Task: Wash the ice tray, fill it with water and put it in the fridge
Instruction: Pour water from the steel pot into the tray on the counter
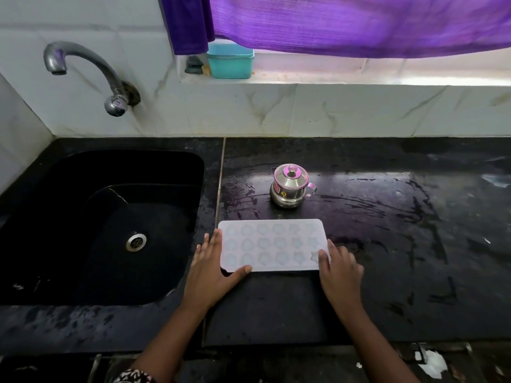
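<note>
A pale white ice tray (pixel 272 244) with several star-shaped cells lies flat on the black counter, just right of the sink. My left hand (pixel 211 268) holds its left end, thumb along the near edge and fingers against the left side. My right hand (pixel 338 268) rests on the tray's right near corner, fingers curled over the edge. Both hands touch the tray while it rests on the counter.
A black sink (pixel 69 217) with a steel drain (pixel 136 241) lies to the left, under a wall tap (pixel 83 67). A small steel pot with a lid (pixel 291 189) stands just behind the tray. A teal tub (pixel 230 62) sits on the window ledge under a purple curtain (pixel 345 23). The counter is wet.
</note>
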Demonstrator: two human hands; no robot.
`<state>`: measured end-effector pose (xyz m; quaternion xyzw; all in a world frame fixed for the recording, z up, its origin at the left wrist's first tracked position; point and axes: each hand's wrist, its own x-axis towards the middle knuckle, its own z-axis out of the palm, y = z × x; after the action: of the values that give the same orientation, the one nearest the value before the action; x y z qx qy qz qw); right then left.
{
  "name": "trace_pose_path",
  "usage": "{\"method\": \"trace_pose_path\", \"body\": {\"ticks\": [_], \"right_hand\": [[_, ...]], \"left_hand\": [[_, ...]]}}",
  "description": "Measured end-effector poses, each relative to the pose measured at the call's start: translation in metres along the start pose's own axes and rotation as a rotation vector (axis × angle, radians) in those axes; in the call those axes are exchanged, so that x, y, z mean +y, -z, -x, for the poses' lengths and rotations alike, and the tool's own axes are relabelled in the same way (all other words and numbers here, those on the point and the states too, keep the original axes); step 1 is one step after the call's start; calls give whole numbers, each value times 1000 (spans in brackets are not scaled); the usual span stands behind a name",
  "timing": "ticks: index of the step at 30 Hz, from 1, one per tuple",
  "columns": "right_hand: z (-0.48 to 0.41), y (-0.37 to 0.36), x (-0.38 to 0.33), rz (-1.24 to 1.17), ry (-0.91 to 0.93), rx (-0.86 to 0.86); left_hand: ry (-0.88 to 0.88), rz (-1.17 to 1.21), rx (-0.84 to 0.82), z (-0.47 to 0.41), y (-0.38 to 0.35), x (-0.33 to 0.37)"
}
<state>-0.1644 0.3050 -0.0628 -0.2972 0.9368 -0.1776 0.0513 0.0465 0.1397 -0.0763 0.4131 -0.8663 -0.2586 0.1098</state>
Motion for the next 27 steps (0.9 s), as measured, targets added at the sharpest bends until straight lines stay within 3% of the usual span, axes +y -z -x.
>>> {"method": "trace_pose_path", "body": {"ticks": [4,7,9,11,14,16,18,20,22,25,27], "right_hand": [[-2,10,4,-329,-53,-54],[4,26,6,-444,-72,-105],[9,37,3,-477,-78,-254],[12,51,-4,-404,-65,-375],[0,76,-20,-183,3,-174],[-15,98,-45,-325,191,-78],[-32,111,-76,-574,382,-275],[-40,110,-104,-698,445,-551],[-45,101,-116,-680,464,-651],[-53,81,-99,-708,387,-492],[-50,68,-76,-738,238,-349]], "left_hand": [[12,173,5,-1,3,0],[132,695,73,-3,14,3],[166,1070,130,-3,26,7],[135,1206,146,-9,42,9],[59,1169,31,-31,83,19],[11,1082,-159,-50,109,30],[-41,952,-374,-69,125,48],[-92,847,-506,-84,126,69],[-74,823,-539,-94,117,85],[24,954,-569,-101,102,84],[35,923,-480,-95,98,67]]}}
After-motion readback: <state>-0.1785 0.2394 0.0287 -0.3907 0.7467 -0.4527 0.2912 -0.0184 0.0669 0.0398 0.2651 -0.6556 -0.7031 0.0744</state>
